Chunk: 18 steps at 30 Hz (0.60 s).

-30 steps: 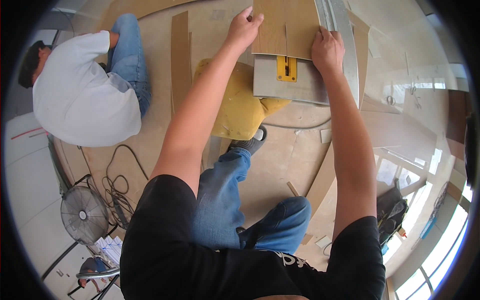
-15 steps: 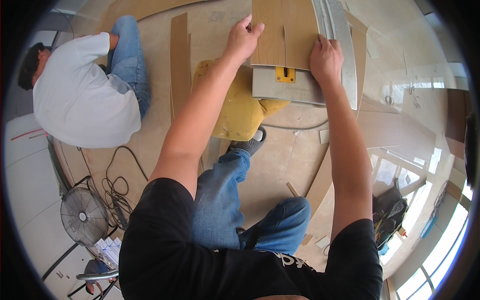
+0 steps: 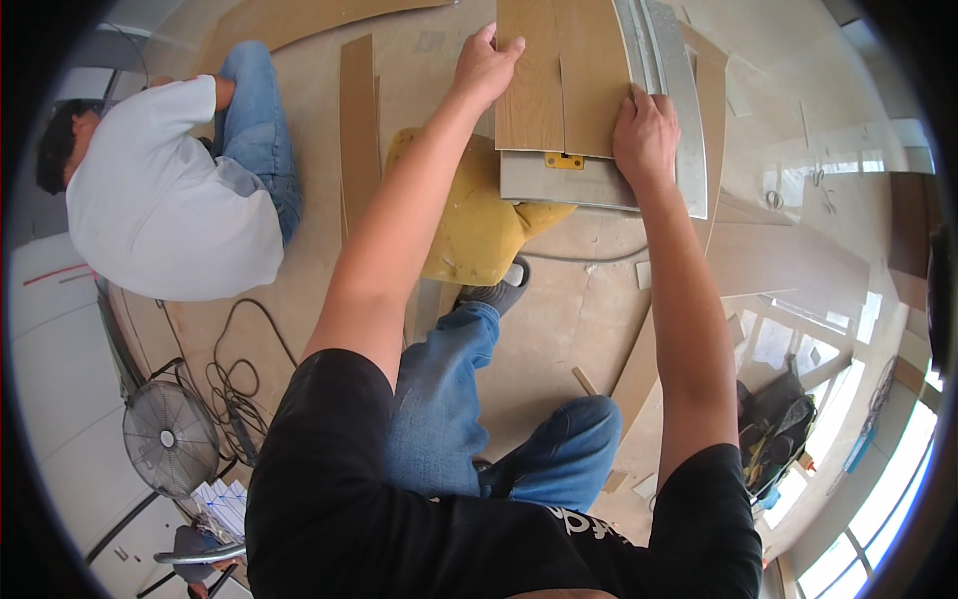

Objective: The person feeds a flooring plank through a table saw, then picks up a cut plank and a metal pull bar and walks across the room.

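Observation:
A wood-grain board [image 3: 597, 85] lies flat on the metal top [image 3: 569, 188] of a small table saw, with a dark slit running lengthwise through it from its near end. My left hand [image 3: 486, 68] pinches the board's left edge, thumb on top and fingertips partly hidden. On the other side, my right hand [image 3: 649, 140] is closed on the right edge near the near corner, beside the metal rail [image 3: 661, 70]. Part of a yellow insert [image 3: 565, 161] shows just past the near end. The blade is hidden under the board.
A yellow stool-like support [image 3: 469, 230] stands below left of the saw. Long planks [image 3: 357, 130] lie on the floor. Another person [image 3: 180, 190] in a white shirt sits at left. A fan [image 3: 170, 437], a coiled cable [image 3: 235, 384] and a dark tool bag [image 3: 776, 424] are around me.
The board has slid toward me over the saw top and now covers more of the yellow insert. My right hand has come nearer with it; my left hand has barely shifted.

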Tool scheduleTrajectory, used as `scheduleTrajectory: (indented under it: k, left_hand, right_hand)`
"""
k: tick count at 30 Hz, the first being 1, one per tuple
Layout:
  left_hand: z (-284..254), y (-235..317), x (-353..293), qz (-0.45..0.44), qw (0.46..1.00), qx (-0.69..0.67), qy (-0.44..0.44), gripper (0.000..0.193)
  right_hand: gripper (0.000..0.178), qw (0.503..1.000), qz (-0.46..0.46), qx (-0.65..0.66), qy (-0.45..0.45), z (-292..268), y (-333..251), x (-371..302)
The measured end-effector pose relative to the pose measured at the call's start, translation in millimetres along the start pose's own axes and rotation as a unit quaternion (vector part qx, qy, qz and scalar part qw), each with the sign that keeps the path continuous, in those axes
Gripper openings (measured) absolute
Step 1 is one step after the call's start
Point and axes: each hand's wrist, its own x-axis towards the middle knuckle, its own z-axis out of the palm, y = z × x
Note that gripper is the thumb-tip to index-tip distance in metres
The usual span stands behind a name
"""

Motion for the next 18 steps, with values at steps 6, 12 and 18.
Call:
scheduleTrajectory:
  k: [6,12,18]
  left_hand:
    - [7,-27,7,0.040,0.998,-0.040,0.001,0.064]
    - [10,-25,-8,0.037,0.999,-0.024,0.004,0.062]
    - [3,-22,-25,0.057,0.998,0.021,0.021,0.064]
  right_hand:
    - [0.031,1.000,0.003,0.012,0.002,-1,-2,-6]
    - [0.030,1.000,0.001,-0.004,0.007,-6,0,-16]
    - [0.031,1.000,-0.010,0.008,0.005,-13,-3,-29]
